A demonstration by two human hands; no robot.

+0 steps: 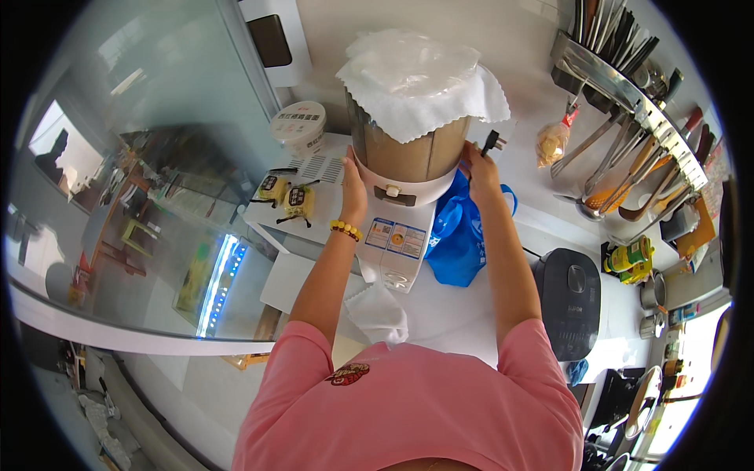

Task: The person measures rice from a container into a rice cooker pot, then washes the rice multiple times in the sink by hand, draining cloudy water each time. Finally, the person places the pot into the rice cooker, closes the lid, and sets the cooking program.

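Observation:
A white countertop dispenser [406,232] stands before me, with a small knob and printed labels on its front. White cloth [412,82] drapes over the top of its tall see-through container [406,150], whose contents I cannot make out. My left hand [353,191] presses flat against the left side of the white collar. On the right side, my right hand [484,173] grips the dispenser, its fingertips partly hidden. A black power plug [493,143] sticks up by the right fingers; whether they hold it is unclear. Below lies a crumpled white cloth [380,312].
A blue bag [459,253] lies right of the dispenser, near a dark rice cooker [568,303]. Two yellow packets [299,203] and a lidded tub [299,126] sit on the left. Utensils hang from a metal rail [636,97]. Glass panelling [177,147] bounds the left side.

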